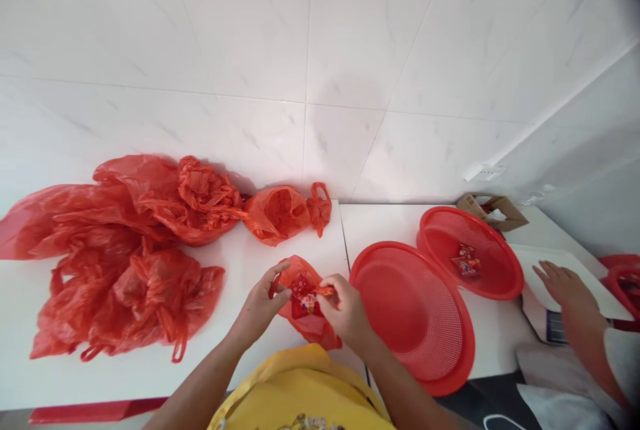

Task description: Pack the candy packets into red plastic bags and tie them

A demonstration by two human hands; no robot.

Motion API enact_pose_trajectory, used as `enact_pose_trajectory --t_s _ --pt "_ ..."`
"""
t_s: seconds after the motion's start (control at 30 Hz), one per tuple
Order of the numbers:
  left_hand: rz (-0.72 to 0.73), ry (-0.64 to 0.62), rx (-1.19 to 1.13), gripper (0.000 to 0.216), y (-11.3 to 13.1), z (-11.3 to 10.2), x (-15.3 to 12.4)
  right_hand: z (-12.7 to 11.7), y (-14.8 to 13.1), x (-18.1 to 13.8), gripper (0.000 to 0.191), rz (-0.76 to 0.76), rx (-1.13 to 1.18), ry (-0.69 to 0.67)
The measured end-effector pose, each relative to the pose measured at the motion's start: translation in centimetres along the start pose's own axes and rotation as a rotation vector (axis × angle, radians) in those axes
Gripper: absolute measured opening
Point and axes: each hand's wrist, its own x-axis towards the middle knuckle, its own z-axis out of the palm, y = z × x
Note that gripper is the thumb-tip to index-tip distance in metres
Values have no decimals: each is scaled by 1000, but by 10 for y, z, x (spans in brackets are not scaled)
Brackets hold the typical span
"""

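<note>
Grip: left hand [261,302] pinches bag [317,332], right hand [346,313] something red [326,291] | bag, far basket [500,257]: packets [302,285]

Bag at centre [318,331]: translucent red. Packets [301,285] inside: red, white-patterned. Piled bags [160,290]: translucent orange-red. Near basket [393,303]: red, perforated dot pattern. Wall tiles [240,30]: white, faint grey veining. Tabletop [235,310]: plain white. Carton [514,220]: brown. Garment [300,393]: yellow.

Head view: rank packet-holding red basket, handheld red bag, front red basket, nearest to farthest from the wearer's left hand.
1. Handheld red bag, immediately right.
2. Front red basket, farther right.
3. Packet-holding red basket, farthest right.
</note>
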Motion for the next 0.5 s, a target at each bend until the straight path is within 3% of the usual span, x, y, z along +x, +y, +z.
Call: enact_pose_trajectory --t_s 0.13,0.4,0.5 --pt "8 -13 -3 63 2 -3 -2 10 5 2 48 -48 -155 -126" --pt "-5 10 -29 63 -1 -9 3 5 62 -41 65 48 -433 -212" --pt "-2 22 -18 64 -1 -11 7 -3 82 -56 63 139 -467 -148"
